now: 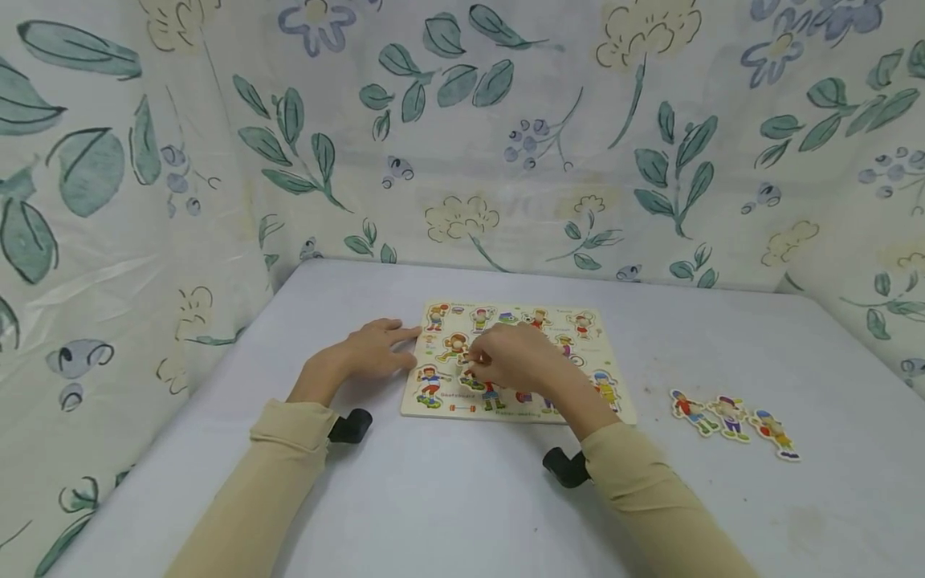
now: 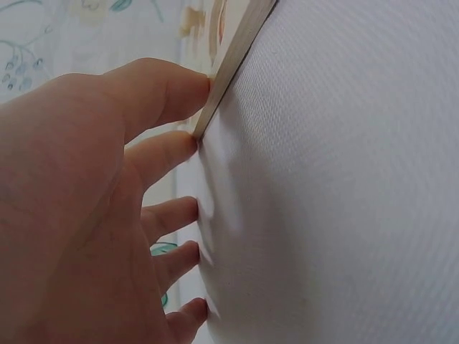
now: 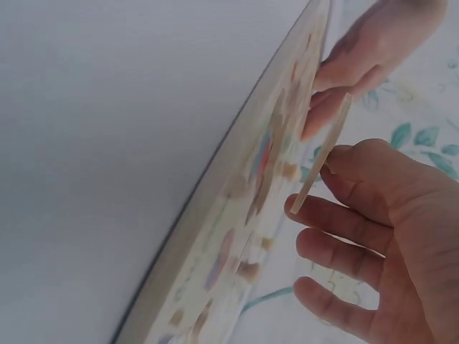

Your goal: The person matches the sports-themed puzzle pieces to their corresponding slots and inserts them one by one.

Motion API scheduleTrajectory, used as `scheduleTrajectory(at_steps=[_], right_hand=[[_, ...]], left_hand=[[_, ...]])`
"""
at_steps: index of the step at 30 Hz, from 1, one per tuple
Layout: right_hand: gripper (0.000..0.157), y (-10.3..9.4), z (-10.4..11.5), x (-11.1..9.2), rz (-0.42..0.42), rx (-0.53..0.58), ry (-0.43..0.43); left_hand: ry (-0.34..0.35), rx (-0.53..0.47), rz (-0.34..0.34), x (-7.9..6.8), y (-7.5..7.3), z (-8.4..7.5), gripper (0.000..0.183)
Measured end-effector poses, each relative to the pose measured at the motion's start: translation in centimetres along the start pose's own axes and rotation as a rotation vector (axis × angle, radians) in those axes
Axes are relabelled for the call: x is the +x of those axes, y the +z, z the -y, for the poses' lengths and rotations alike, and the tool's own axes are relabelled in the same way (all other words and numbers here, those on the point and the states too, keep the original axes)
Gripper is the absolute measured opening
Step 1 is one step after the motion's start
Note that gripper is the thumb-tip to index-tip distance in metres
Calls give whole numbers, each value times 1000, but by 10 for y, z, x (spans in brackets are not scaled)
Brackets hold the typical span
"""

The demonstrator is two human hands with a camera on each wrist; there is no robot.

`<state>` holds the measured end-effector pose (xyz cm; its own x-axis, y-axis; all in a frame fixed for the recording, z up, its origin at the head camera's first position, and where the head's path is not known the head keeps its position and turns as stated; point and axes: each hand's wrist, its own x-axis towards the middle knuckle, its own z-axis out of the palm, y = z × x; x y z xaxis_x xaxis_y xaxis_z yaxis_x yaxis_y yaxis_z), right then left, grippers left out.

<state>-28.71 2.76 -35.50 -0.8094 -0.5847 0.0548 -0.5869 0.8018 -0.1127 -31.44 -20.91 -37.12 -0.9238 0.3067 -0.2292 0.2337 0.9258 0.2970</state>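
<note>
A wooden puzzle board [image 1: 441, 411] printed with sporty figures lies flat on the table. My right hand [image 1: 513, 357] is over its middle and pinches a thin puzzle piece [image 3: 323, 154] between thumb and index finger. In the right wrist view this piece is tilted and raised off the board, seen edge-on; the other fingers are loosely bent. On the left, my left hand [image 1: 372, 349] has its fingers spread. Its thumb and index fingertip touch the board's side edge [image 2: 237, 57], while the remaining fingertips rest on the table.
To the right of the board lie three loose figure pieces, one in red and blue [image 1: 692, 413], a middle one [image 1: 730, 418] and one in yellow [image 1: 775, 434]. Floral cloth [image 1: 462, 160] hangs behind the table. Black wrist mounts [image 1: 350, 426] show under both sleeves.
</note>
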Motion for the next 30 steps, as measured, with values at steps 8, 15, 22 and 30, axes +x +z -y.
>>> scheduleTrajectory(at_steps=[8,15,22,30], right_hand=[[11,-3,14,13,22,-28,-26],[15,6,29,21,43,-53,-55],[13,8,48,29,67,-103,-16],[14,15,63,29,30,-232,16]], left_hand=[[-12,-9,3,0,-2,-1,62],[1,10,4,1,-1,-1,62],[6,4,1,-2,-2,-3,62],[7,15,-10,-3,-2,-5,62]])
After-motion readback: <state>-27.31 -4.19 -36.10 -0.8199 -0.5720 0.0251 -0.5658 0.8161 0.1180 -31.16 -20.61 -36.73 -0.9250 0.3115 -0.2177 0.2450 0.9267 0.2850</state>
